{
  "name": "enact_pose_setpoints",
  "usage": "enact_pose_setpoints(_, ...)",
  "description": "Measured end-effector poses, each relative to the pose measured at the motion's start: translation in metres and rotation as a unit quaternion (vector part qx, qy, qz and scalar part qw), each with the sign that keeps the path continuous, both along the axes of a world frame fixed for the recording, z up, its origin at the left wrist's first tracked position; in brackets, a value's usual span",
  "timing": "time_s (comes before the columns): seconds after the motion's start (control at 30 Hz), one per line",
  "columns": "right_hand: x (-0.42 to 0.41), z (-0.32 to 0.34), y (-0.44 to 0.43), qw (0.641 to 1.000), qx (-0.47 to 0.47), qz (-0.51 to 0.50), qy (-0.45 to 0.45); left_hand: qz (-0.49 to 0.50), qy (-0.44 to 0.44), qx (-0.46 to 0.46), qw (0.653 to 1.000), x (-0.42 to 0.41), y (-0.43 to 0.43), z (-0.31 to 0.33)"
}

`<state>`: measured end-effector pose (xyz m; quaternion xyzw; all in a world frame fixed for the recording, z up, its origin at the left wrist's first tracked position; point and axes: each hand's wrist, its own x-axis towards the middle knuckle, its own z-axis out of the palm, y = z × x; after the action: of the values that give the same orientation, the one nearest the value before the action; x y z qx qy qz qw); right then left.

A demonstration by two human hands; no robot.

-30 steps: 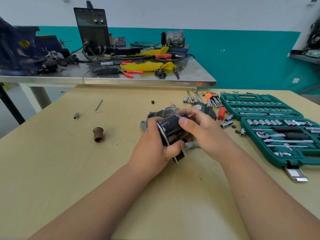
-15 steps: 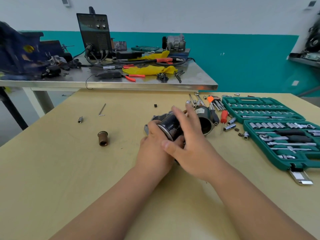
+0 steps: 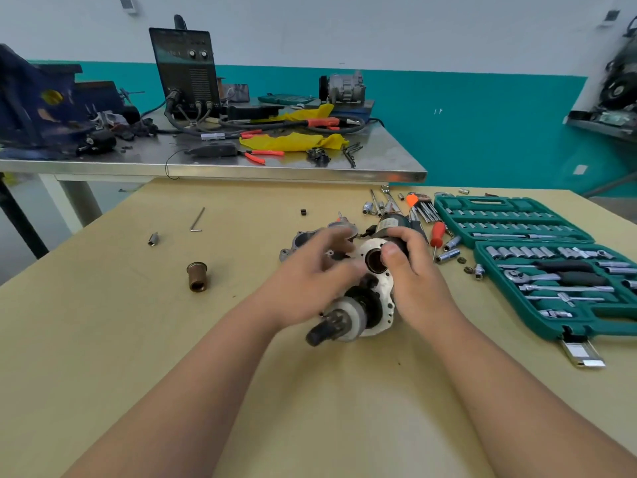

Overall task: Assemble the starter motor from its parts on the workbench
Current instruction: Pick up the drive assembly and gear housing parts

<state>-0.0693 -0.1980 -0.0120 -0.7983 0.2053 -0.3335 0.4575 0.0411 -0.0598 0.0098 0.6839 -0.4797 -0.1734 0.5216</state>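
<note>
gripping starter motor (image 3: 375,298) w/ right hand (image 3: 413,274), left hand (image 3: 310,281) blurred, grip unclear.

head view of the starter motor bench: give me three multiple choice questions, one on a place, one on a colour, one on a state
1. Where on the light wooden table does the brown cylindrical metal bushing sit?
A. left of the left hand
B. right of the right hand
C. between the two hands

2. What colour is the open plastic socket case?
A. red
B. teal green
C. yellow

3. What is the right hand doing?
A. lying flat on the table
B. hanging open in the air
C. gripping the dark cylindrical motor body

Answers
1 A: the bushing sits well out beyond the left hand, with bare table between them.
2 B: both halves of the case are teal green.
3 C: its fingers curl round the motor body.
</note>
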Motion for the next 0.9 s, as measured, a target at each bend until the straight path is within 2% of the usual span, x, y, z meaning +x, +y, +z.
enact_pose_setpoints(0.03,-0.001,-0.001,-0.004,1.0,0.024,-0.015,0.001,0.041,0.038,-0.037,0.998,0.01,0.001,-0.004)
enact_pose_setpoints(0.07,-0.001,-0.001,-0.007,0.999,0.037,-0.034,-0.001,0.094,0.04,-0.056,0.993,0.018,0.003,-0.009)
enact_pose_setpoints(0.13,-0.003,0.003,-0.014,0.995,0.068,-0.071,-0.023,0.18,0.004,-0.028,0.983,0.032,0.008,-0.023)
enact_pose_setpoints(0.2,-0.003,0.008,-0.023,0.983,0.15,-0.086,-0.058,0.211,-0.036,0.029,0.976,0.039,0.009,-0.035)
enact_pose_setpoints(0.23,-0.003,0.011,-0.027,0.969,0.214,-0.095,-0.083,0.215,-0.054,0.049,0.974,0.041,0.008,-0.039)
enact_pose_setpoints(0.33,-0.008,0.013,-0.042,0.894,0.395,-0.109,-0.179,0.233,-0.114,0.06,0.964,0.04,0.0,-0.045)
enact_pose_setpoints(0.4,-0.011,0.011,-0.051,0.854,0.466,-0.099,-0.209,0.248,-0.16,0.05,0.954,0.034,-0.005,-0.046)
enact_pose_setpoints(0.47,-0.012,0.007,-0.06,0.829,0.512,-0.084,-0.207,0.247,-0.212,0.042,0.945,0.027,-0.01,-0.047)
enact_pose_setpoints(0.53,-0.011,0.004,-0.066,0.832,0.511,-0.095,-0.192,0.234,-0.268,0.053,0.933,0.02,-0.016,-0.048)
enact_pose_setpoints(0.67,-0.009,-0.001,-0.071,0.868,0.448,-0.153,-0.151,0.218,-0.375,0.063,0.899,0.016,-0.025,-0.047)
enact_pose_setpoints(0.73,-0.008,-0.005,-0.074,0.867,0.45,-0.159,-0.141,0.187,-0.424,0.067,0.884,0.016,-0.035,-0.041)
enact_pose_setpoints(0.83,-0.009,-0.006,-0.074,0.867,0.447,-0.172,-0.139,0.123,-0.473,0.234,0.84,0.016,-0.063,-0.03)
enact_pose_setpoints(0.9,-0.01,-0.007,-0.074,0.872,0.437,-0.179,-0.128,0.098,-0.465,0.346,0.809,0.016,-0.08,-0.024)
